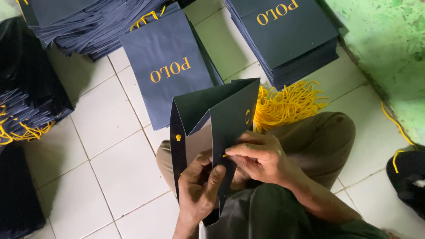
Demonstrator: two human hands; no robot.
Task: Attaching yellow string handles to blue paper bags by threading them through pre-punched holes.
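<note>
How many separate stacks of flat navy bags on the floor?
4: top-left stack, top-right stack, left-edge stack, bottom-left stack. More may lie out of frame.

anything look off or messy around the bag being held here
Nothing looks damaged. The open dark bag in the left hand and right hand is intact. The yellow cords lie in a loose tangle on the floor, and one finished bag lies askew, apart from the stacks.
</note>
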